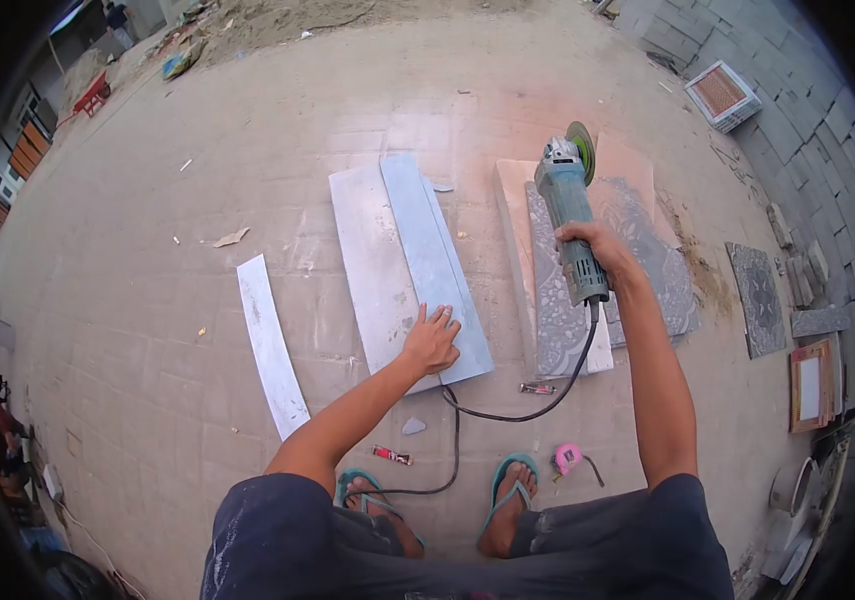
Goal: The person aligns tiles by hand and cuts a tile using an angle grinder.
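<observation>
My right hand (599, 248) is wrapped round the body of an angle grinder (565, 190), held up above a stack of patterned grey tiles (559, 320). The grinder's green disc (581, 150) points away from me; whether it spins I cannot tell. A black cord (517, 416) runs from its rear end down past my left foot. My left hand (431, 342) lies with fingers spread on the near end of a blue-grey tile strip (422, 230). Beneath that strip is a wider, paler slab (362, 240). A narrow white strip (269, 335) lies apart on the left.
A pink tape measure (566, 458) lies by my right foot, a red-wrapped packet (391, 455) between my feet. Along the block wall (817, 130) are a white crate (722, 97), a patterned tile (755, 298) and wooden frames (811, 385). A red wheelbarrow (94, 95) stands far left; a person (119, 22) is beyond.
</observation>
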`<action>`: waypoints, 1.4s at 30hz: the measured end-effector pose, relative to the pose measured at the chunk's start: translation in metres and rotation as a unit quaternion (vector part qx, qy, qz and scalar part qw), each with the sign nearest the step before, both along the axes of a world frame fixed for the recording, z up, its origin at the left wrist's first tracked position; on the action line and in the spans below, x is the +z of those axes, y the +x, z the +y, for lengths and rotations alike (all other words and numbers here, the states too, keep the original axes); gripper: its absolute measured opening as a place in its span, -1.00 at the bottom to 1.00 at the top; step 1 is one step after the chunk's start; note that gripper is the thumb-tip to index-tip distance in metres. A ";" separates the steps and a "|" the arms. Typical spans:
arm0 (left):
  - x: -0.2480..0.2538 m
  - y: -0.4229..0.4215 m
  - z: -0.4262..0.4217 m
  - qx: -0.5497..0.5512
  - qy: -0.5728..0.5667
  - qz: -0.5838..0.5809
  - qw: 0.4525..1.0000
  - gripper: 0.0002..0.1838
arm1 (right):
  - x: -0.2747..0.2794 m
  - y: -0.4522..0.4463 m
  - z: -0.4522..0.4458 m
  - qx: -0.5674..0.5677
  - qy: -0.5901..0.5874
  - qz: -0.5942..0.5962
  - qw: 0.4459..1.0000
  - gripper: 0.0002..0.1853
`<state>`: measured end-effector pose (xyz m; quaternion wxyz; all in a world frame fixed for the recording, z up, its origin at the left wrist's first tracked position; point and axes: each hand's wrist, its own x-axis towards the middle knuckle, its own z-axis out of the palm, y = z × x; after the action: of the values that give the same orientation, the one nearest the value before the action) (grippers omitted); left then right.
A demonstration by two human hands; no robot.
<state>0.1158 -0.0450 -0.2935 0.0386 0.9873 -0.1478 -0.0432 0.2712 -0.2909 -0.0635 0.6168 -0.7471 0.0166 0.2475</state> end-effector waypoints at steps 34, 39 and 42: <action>-0.039 0.050 0.016 0.159 -0.046 -0.150 0.975 0.02 | 0.041 0.027 -0.043 -0.007 -0.074 -0.111 0.991 -0.64; -0.022 0.065 0.044 0.185 -0.045 -0.046 0.981 -0.02 | 0.026 0.037 -0.032 0.017 -0.063 -0.093 0.993 -0.66; -0.021 0.078 0.114 0.062 -0.097 0.065 0.991 -0.06 | 0.006 0.043 -0.011 0.022 -0.062 -0.081 0.995 -0.66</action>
<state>0.1942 0.0686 -0.3143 0.1463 0.9812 -0.0873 -0.0902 0.3141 -0.3017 -0.0579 0.5628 -0.8017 -0.0350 0.1982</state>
